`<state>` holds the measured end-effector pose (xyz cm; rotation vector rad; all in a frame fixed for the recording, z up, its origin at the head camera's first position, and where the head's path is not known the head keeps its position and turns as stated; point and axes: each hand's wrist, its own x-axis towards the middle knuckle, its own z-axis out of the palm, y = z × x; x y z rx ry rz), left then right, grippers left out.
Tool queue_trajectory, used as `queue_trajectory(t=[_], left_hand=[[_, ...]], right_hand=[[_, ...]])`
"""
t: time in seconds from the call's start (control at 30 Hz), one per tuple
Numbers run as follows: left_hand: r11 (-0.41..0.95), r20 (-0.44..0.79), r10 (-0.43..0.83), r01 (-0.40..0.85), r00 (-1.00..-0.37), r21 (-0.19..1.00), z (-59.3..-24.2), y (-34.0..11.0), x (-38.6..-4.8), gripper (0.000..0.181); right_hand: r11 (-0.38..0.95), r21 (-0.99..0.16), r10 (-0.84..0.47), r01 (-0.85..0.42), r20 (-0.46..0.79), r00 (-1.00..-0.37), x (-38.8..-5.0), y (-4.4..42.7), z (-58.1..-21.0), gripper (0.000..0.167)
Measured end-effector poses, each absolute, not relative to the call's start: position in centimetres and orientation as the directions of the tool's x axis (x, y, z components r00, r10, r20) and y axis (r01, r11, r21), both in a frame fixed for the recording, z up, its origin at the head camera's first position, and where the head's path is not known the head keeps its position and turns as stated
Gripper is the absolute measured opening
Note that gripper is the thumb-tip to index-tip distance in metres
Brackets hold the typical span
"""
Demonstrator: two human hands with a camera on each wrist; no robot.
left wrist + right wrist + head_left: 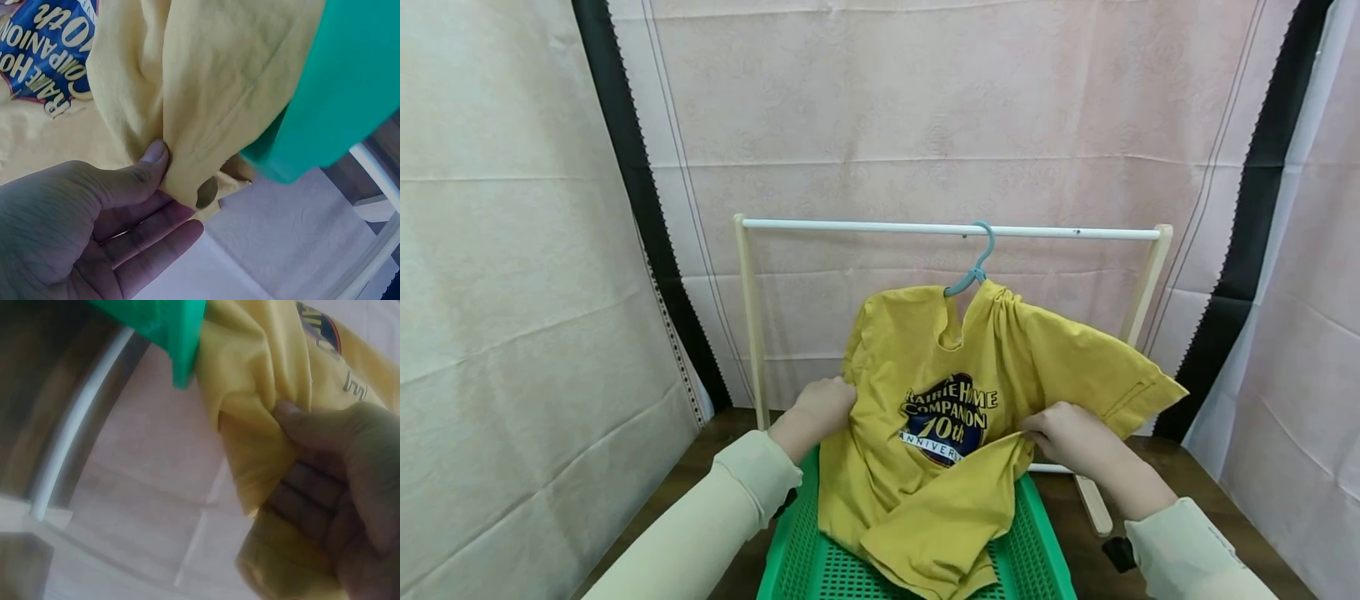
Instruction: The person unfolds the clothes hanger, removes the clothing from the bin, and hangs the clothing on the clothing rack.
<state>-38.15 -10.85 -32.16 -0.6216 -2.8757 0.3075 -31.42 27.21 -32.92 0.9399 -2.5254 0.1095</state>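
Note:
A yellow T-shirt (880, 417) with a dark blue printed emblem hangs on a blue hanger (979, 271), whose hook goes over the rack's top bar. At the shirt's left side, my left hand (823, 408) pinches the fabric; in the left wrist view the thumb presses a fold against the fingers. My right hand (1075, 433) pinches the cloth at the other side, below the outstretched sleeve (1112, 367), as the right wrist view also shows. The hem droops in folds into a green basket (790, 533). Most of the hanger is hidden inside the shirt.
A white rack (850, 225) stands behind the basket on a dark wooden table (730, 450), one foot (1093, 504) reaching forward at the right. Pale cloth sheets (925, 100) with black strips (655, 217) enclose the back and sides.

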Motion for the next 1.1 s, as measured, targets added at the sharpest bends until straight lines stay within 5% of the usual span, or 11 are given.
queue_trajectory(t=[0.23, 0.5, 0.77, 0.9, 1.1], left_hand=[[0.925, 0.158, 0.372, 0.351, -0.914, -0.149, -30.9, -11.7, -38.8, 0.018], [0.954, 0.257, 0.301, 0.291, -0.918, -0.075, -29.7, -12.4, -39.0, 0.021], [0.975, 0.331, 0.217, 0.219, -0.918, -0.03, -29.7, -12.5, -39.2, 0.026], [0.979, 0.337, 0.201, 0.197, -0.92, -0.047, -29.7, -12.5, -39.4, 0.026], [0.977, 0.256, 0.213, 0.202, -0.943, -0.07, -29.8, -12.3, -39.0, 0.019]], right_hand=[[0.847, 0.119, -0.499, -0.518, 0.513, -0.699, -31.5, 28.5, -32.8, 0.014], [0.851, 0.177, -0.483, -0.494, 0.633, -0.605, -31.5, 29.5, -32.3, 0.016], [0.888, 0.178, -0.426, -0.424, 0.664, -0.614, -31.7, 30.0, -32.4, 0.017], [0.908, 0.153, -0.387, -0.39, 0.661, -0.643, -31.7, 29.8, -32.4, 0.02], [0.904, 0.052, -0.39, -0.424, 0.503, -0.771, -31.4, 29.0, -32.3, 0.016]])
